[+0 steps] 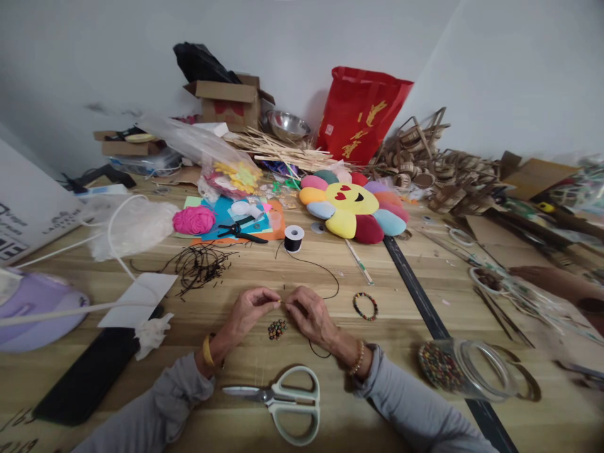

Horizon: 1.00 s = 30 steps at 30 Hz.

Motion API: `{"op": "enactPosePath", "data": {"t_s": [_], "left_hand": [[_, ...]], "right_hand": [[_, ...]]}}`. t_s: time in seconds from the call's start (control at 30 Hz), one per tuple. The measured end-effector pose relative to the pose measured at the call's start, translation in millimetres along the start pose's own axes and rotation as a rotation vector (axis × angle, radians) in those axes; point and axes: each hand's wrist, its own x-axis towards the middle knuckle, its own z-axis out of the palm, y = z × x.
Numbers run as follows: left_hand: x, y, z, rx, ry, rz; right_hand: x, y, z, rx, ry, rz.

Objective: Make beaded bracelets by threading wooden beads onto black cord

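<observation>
My left hand (252,310) is closed in a pinch, its fingertips on what looks like a small bead. Facing it, fingertips nearly touching, my right hand (312,318) pinches a thin black cord (338,286). That cord curves back to a spool (293,239), and a loose tail shows under my right wrist. Just below the fingertips lies a small pile of multicoloured beads (277,329). A finished-looking beaded bracelet (355,304) rests to the right. Scissors (268,396) with pale handles lie between my forearms, blades pointing left.
An open-mouthed jar of beads (441,367) lies on its side at right. Black cord scraps (201,267), pliers (240,233) and pink yarn (194,219) sit at left. Behind are a flower cushion (352,200) and a red bag (361,113). Another person's arm (552,280) reaches in at right.
</observation>
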Motion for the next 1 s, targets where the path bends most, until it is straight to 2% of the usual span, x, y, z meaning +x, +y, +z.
{"op": "enactPosePath", "data": {"t_s": [1.0], "left_hand": [[-1.4, 2.2, 0.6, 0.076, -0.067, 0.049]], "right_hand": [[0.5, 0.6, 1.6, 0.016, -0.020, -0.005]]}}
